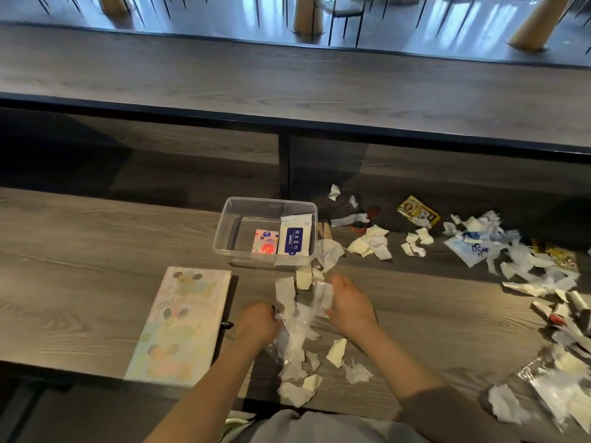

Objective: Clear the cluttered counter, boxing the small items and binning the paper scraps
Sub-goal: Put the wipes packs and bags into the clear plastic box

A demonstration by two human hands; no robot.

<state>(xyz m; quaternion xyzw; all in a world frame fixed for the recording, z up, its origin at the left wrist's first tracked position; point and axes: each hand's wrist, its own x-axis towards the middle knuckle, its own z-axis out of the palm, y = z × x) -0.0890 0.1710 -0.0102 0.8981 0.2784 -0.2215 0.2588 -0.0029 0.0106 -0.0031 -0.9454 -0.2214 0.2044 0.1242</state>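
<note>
Paper scraps (297,356) lie in a heap between the two hands on the wooden counter (80,251). The left hand (256,324) and right hand (350,310) both curl their fingers round bits of the heap. A pastel notebook (182,324) lies left of the left hand. Past the hands sits a clear box (224,231) holding a wipes pack (294,239) and a pink tissue pack (265,241). More scraps (527,266) lie well off to the right of the right hand.

upper ledge (287,78): grey wood grain | floor (179,14): glossy, light streaks | chair legs (331,27): black, thin
</note>
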